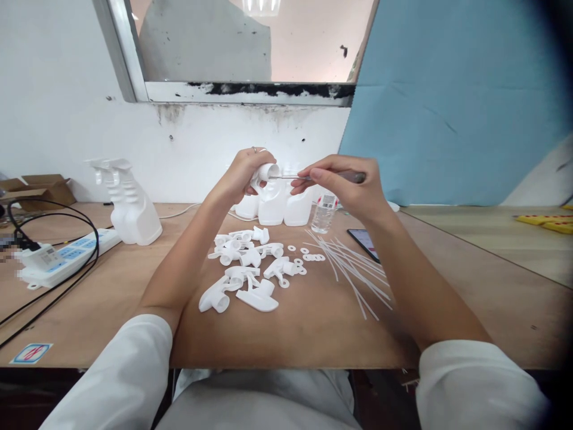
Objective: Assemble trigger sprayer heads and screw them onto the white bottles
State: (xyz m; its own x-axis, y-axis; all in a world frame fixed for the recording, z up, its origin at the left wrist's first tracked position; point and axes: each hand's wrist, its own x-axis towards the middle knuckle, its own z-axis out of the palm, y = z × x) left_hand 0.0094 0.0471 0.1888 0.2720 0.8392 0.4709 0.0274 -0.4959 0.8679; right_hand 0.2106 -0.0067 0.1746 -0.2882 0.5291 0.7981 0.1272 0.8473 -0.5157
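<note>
My left hand [247,170] is closed around a white spray bottle trigger head [267,172], its round opening turned to the right. My right hand [344,179] grips a thin metal tool with a dark handle, which looks like a screwdriver [356,177]. The shaft's tip reaches the opening of the trigger head; how far it goes in I cannot tell. Below my hands, several white trigger heads [257,297] lie in a loose pile on the wooden table [295,340]. Small white ring washers [313,257] and thin white dip tubes [358,269] lie to their right.
White spray bottles [271,206] stand behind my hands, beside a clear plastic bottle [324,214]. More spray bottles [138,209] stand at the left, near a power strip [71,257] with black cables. A phone [364,243] lies by my right forearm. A cardboard box [49,190] sits far left.
</note>
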